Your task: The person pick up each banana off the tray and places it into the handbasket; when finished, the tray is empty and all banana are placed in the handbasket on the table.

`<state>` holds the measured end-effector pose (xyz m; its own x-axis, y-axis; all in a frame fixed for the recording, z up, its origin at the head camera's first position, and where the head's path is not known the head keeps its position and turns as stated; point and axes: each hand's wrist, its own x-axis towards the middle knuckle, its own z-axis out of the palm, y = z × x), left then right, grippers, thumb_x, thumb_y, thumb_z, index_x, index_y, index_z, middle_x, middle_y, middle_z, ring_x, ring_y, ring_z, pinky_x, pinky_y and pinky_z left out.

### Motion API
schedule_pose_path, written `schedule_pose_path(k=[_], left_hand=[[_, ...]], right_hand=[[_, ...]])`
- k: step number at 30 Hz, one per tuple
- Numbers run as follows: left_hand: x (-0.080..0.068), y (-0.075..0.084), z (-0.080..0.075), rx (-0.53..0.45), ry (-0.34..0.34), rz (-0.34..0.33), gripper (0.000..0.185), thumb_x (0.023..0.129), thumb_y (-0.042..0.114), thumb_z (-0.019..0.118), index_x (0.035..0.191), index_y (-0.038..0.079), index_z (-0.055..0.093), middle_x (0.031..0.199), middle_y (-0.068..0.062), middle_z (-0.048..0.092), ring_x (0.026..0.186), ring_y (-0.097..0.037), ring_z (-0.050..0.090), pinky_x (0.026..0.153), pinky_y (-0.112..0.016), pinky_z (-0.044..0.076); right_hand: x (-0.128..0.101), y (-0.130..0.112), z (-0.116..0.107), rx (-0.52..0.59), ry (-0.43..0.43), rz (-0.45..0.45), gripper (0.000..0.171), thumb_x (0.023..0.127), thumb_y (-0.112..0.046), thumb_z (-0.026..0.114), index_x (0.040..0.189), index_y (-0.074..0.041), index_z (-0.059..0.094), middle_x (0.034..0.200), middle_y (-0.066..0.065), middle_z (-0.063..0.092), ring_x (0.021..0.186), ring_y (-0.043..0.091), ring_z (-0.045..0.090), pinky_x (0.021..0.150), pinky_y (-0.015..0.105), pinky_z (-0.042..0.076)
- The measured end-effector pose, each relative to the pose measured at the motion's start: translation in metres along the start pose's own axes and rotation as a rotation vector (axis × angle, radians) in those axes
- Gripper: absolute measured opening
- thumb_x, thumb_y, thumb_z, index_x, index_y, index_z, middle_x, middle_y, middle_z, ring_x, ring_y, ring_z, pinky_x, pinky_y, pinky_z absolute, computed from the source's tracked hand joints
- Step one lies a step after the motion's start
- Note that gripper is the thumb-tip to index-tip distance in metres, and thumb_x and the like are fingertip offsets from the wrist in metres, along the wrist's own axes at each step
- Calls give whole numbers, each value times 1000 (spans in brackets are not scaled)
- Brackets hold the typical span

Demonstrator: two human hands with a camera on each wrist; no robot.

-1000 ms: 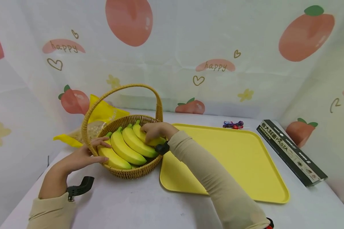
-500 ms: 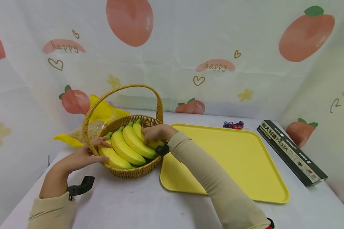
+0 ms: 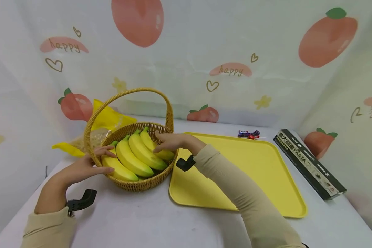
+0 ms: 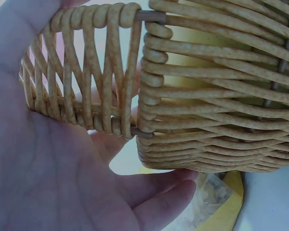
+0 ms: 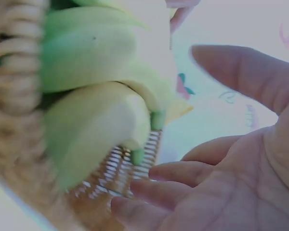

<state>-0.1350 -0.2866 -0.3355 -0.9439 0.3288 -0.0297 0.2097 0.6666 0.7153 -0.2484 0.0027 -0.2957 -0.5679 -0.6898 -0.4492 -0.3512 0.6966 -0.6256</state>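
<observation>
Bananas [image 3: 133,156], a bunch of yellow ones with green tips, lie in the wicker basket [image 3: 142,184] that stands just left of the yellow tray [image 3: 260,179]; every place below is told from that basket.

The backdrop [image 3: 186,51] behind the basket is a pale cloth printed with peaches, hearts and the word "happy". The white table [image 3: 148,224] carries the basket and all else. The tray lies flat, its left edge just beside the basket's wall. Well to the right of the basket, past the tray, lies a long dark box [image 3: 308,163] lettered "PASTA" beside some characters too small to read. Behind the basket to the left sits a yellow bag [image 3: 108,119], partly hidden by the handle.

The left hand [image 3: 86,165] rests against the basket's left rim, fingers straight and spread, the palm against the weave in the wrist view. The right hand [image 3: 173,142] lies over the bunch at the basket's right side, fingers relaxed and apart, gripping nothing.

Far right behind the basket, wrapped sweets [image 3: 249,134] lie near the tray's back edge.
</observation>
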Motion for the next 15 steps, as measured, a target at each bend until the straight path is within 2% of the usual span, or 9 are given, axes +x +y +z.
schedule_pose_path(k=[5, 8, 11, 13, 15], left_hand=[[0, -2, 2, -6, -3, -26, 44, 84, 32, 67, 122, 14, 54, 149, -16, 28, 134, -45, 22, 93, -63, 35], [-4, -4, 3, -4, 4, -62, 54, 85, 34, 66, 131, 15, 46, 152, -18, 23, 132, -48, 24, 91, -65, 35], [-10, -5, 5, 11, 28, -120, 73, 85, 38, 65, 145, 20, 28, 152, -23, 19, 129, -50, 27, 89, -68, 35], [-14, -2, 7, 16, 63, -164, 88, 85, 40, 64, 150, 24, 7, 152, -28, 13, 128, -54, 25, 88, -70, 32], [-20, 5, 12, 15, 169, -162, 100, 85, 40, 65, 148, 29, -12, 153, -28, 1, 130, -57, 19, 90, -73, 27]], right_hand=[[-39, 19, 0, -24, 38, -33, 87, 93, -43, 51, 148, -14, -11, 157, 1, -11, 145, 14, -4, 117, 36, 10], [-64, 34, 1, -46, 59, -42, 90, 92, -44, 52, 148, -14, -12, 157, 3, -13, 145, 16, -6, 117, 38, 9], [-88, 51, 4, -69, 90, -47, 91, 92, -45, 52, 148, -11, -12, 156, 7, -13, 145, 21, -9, 117, 42, 6], [-104, 61, 6, -74, 118, -39, 93, 91, -46, 53, 148, -10, -11, 156, 8, -13, 145, 24, -11, 117, 45, 5], [-120, 73, 10, -68, 150, -23, 94, 91, -47, 53, 148, -9, -11, 156, 9, -13, 144, 26, -12, 116, 48, 4]])
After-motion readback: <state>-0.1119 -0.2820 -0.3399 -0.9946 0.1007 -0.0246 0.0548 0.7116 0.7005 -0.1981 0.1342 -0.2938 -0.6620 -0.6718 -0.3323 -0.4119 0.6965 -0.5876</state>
